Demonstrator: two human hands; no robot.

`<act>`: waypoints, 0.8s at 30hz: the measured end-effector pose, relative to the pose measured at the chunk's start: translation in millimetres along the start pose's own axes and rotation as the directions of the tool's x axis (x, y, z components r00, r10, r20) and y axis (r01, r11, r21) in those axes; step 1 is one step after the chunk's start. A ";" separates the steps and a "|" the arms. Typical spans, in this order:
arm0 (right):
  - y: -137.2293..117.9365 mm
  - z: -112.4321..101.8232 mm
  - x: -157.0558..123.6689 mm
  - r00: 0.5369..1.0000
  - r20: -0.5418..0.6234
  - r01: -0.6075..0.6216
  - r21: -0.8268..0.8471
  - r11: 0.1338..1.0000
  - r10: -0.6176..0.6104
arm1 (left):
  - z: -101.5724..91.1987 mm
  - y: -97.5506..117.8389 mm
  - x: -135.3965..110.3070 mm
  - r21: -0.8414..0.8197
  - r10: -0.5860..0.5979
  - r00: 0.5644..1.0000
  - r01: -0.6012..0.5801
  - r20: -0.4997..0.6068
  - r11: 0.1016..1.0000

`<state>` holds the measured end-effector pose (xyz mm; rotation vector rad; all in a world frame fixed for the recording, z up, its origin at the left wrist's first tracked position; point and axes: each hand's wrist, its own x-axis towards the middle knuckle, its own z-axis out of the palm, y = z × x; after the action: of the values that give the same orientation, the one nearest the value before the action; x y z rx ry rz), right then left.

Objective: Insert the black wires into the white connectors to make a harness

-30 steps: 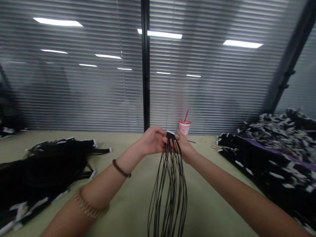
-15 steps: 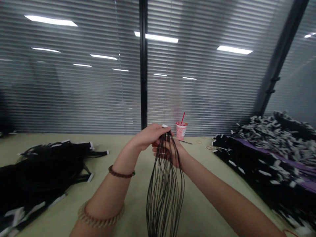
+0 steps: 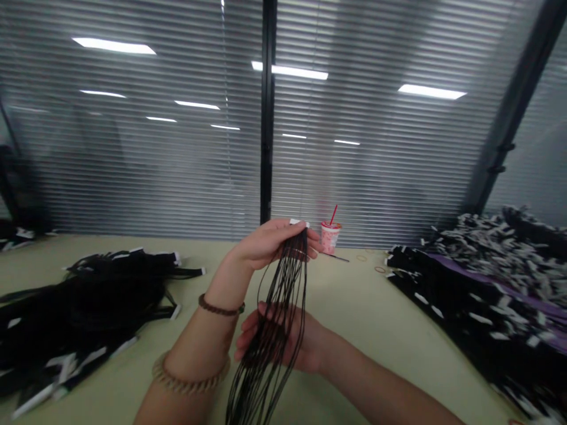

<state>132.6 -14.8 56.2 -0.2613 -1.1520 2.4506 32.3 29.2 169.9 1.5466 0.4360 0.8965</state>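
Observation:
My left hand [image 3: 277, 242] is closed around the top of a bundle of thin black cables [image 3: 283, 283], thumb in front and fingers behind. A white end piece [image 3: 299, 223] of the bundle shows just above the thumb. From there the strands hang down and slant to the lower left, out of view at the bottom. Lower down, my right hand [image 3: 301, 342] lies palm up behind the strands, its fingers stretched out to the left and touching them. Part of that palm is hidden by the cables.
Black cables with white ends lie in a heap [image 3: 110, 295] on the left of the pale table [image 3: 354, 313]. A larger pile [image 3: 487, 295] covers the right side. A pink cup [image 3: 330, 239] with a red straw stands at the back by the blinds, near a thin dark stick [image 3: 339, 258].
My right hand has moved down from the top of the bundle to its middle, opening behind the strands. The hanging strands have swung leftward. My left hand keeps its hold on top.

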 end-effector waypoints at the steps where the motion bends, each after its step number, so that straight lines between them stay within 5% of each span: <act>1: 2.2 -0.2 1.2 1.000 0.015 -0.007 -0.018 1.000 0.008 | 0.1 1.5 -0.5 -0.024 0.011 1.000 -0.012 -0.018 1.000; 9: 43.1 -5.4 22.7 0.982 0.087 -0.164 -0.029 0.986 0.166 | -14.3 9.7 -8.8 -0.279 0.027 0.985 -0.074 -0.170 0.957; 15: 60.4 -15.2 16.0 0.948 0.008 -0.317 -0.060 0.947 0.318 | -22.9 21.2 -19.8 -0.384 0.099 0.974 -0.172 -0.203 0.907; 21: 48.5 -11.6 16.1 0.892 0.074 -0.440 -0.086 0.894 0.446 | -36.5 32.3 -31.4 -0.409 0.175 0.943 -0.284 -0.284 0.867; 24: 39.7 -14.9 19.2 0.801 0.171 -0.558 -0.134 0.819 0.574 | -41.2 38.0 -38.5 -0.438 0.218 0.921 -0.349 -0.322 0.829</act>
<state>108.9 -18.6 16.3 -0.4423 -1.4211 3.0166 -30.9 21.4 193.6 1.0387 0.1350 1.3404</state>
